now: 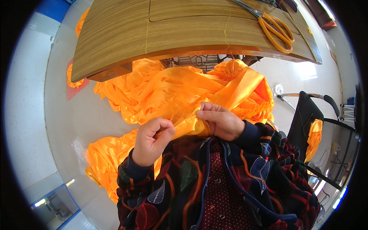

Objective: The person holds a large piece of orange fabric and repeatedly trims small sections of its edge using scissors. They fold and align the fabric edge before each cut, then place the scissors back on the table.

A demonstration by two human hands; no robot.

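Note:
Shiny orange-yellow satin fabric (pixel 168 86) lies heaped across my lap and runs down under the table. My left hand (pixel 151 140) is closed, pinching a folded edge of the cloth between thumb and fingers. A short way to the right, my right hand (pixel 221 120) grips the same edge, its thumb on top. Between the two hands the edge stretches as a narrow band. More of the fabric hangs on the left, below my left hand, and gathered folds bunch up on the right.
Ahead stands a wooden sewing table (pixel 115 30) with loose yellow threads on it. Orange-handled scissors (pixel 276 32) lie at its right end. A black chair (pixel 304 119) with orange cloth on it stands at the right. Clear plastic (pixel 79 153) lies on the floor at the left.

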